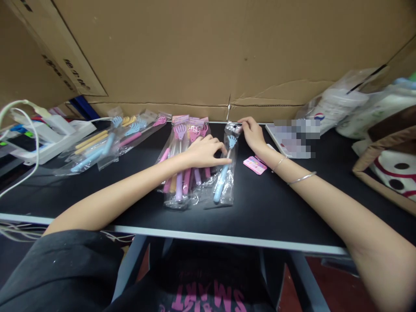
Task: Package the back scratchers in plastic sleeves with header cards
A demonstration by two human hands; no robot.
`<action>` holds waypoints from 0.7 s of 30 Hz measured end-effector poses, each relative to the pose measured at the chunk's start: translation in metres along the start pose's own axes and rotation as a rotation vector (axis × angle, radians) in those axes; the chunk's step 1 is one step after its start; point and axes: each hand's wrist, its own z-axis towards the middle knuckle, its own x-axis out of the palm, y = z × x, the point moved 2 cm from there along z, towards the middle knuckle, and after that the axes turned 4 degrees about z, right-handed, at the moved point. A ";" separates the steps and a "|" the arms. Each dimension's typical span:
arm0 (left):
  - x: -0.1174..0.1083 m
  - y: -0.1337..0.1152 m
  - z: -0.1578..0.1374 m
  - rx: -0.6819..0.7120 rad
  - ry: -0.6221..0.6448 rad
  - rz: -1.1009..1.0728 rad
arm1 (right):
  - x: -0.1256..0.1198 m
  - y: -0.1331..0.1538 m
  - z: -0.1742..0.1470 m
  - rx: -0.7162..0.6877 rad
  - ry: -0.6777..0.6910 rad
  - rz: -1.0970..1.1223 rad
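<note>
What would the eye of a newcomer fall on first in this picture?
Probably on the bundle of bagged back scratchers, mostly pink and purple, near the middle of the black table. Close to its right lies a single light-blue back scratcher, also bagged. Next, the eye may go to the white power strip at the far left.

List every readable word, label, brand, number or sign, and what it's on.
"SMART": shirt, pink; its other lettering is unclear.
Cup: round Pepsi-like logo, no wording readable.
Cardboard: dark characters, too blurred to read.
Packets and pink card: print too small to read.
</note>
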 end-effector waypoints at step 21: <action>0.006 0.036 0.056 -0.006 -0.216 0.116 | 0.008 0.020 -0.008 -0.186 0.278 0.183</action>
